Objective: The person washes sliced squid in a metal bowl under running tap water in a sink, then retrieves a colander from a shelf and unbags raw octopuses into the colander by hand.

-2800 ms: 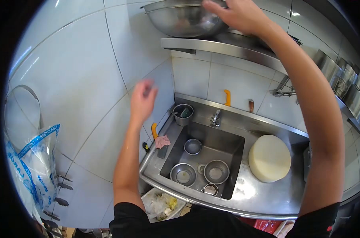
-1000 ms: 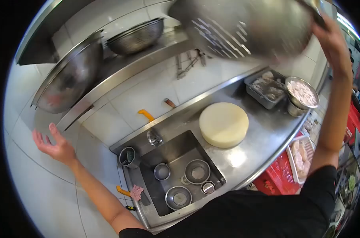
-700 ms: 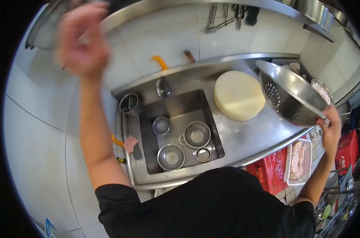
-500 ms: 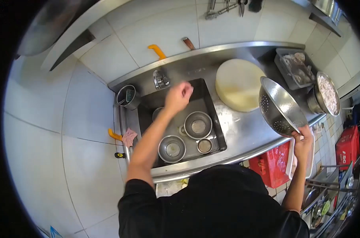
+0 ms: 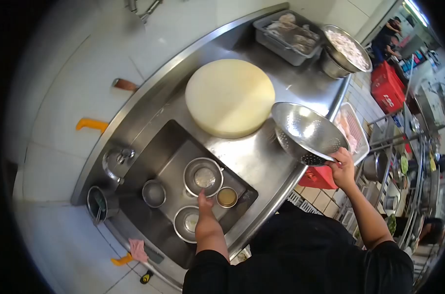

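My right hand point(image 5: 342, 165) grips the rim of a perforated metal colander point(image 5: 313, 130), which is tilted above the counter's front edge. My left hand point(image 5: 205, 201) is down in the sink point(image 5: 156, 142) at the near rim of a metal bowl point(image 5: 203, 177). Its thumb lies over that rim, and the other fingers are mostly hidden. Close by in the sink are a second metal bowl point(image 5: 187, 224), a small round metal cup point(image 5: 227, 197) and a smaller bowl point(image 5: 154, 193). A thick round chopping block point(image 5: 230, 98) stands on the counter beyond the colander.
A grey tub point(image 5: 286, 41) and a metal bowl of pale pieces point(image 5: 347, 49) stand at the counter's far end. The faucet point(image 5: 119, 161) rises behind the sink, beside a metal pot point(image 5: 102, 203). Red crates point(image 5: 386, 88) and racks point(image 5: 399, 161) are on the right.
My left hand has come down from above the sink to the bowl's rim. My right hand still holds the colander. The view has turned to the right.
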